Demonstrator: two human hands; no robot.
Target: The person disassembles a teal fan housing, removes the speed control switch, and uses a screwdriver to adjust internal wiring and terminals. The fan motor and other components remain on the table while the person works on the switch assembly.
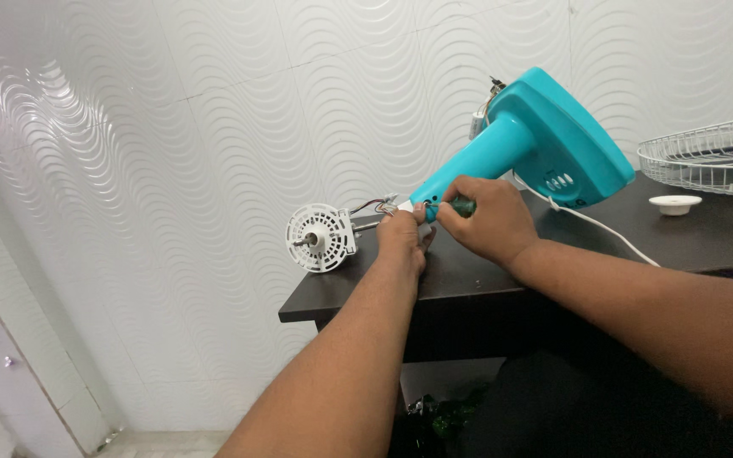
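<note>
Teal fan stand (545, 144) lies tilted on the dark surface (723, 233), its white motor (322, 237) overhanging the edge at nine o'clock. Left hand (402, 236) pinches the neck; right hand (485, 219) clamps a green screwdriver (460, 206). A slip could tip the motor off. Open room at three o'clock, near the wire grille (714, 157).

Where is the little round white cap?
In the head view, the round white cap sits on the dark table at the far right, just below the wire fan guard and right of the turquoise fan stand.
</note>
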